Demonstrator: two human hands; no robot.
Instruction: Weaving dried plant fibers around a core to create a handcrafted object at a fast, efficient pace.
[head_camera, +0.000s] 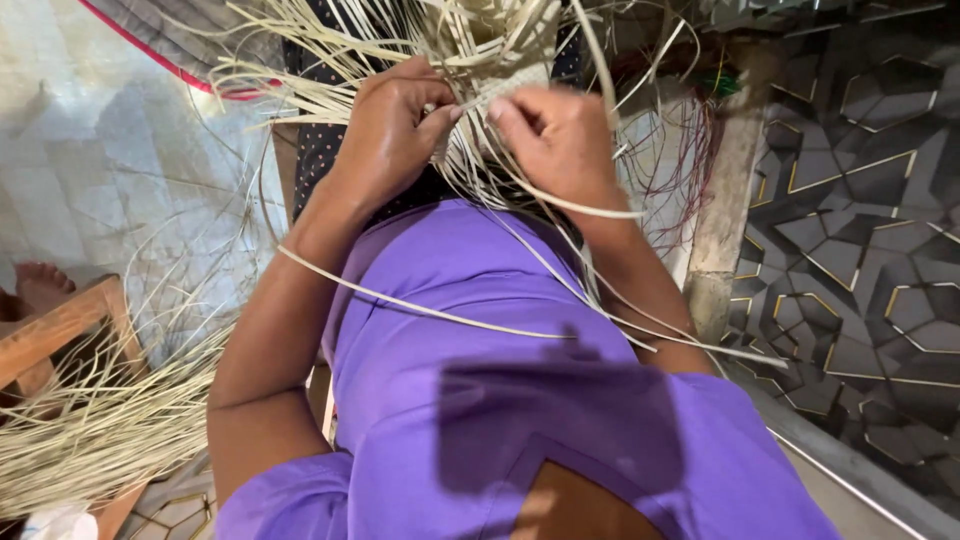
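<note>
My left hand (392, 125) and my right hand (560, 140) meet at the top centre over a half-woven piece of pale straw (490, 70). Both hands pinch thin flat straw strips (470, 110) at the edge of the weave, fingertips almost touching. Long loose strips (430, 305) trail from the work down across my purple garment (500, 400). The woven part is mostly hidden behind my hands.
A heap of loose straw strips (100, 420) lies at the lower left beside a wooden stool (60, 325), with a bare foot (40, 285) next to it. A patterned dark wall (860, 200) fills the right. A post (725, 210) stands beside it.
</note>
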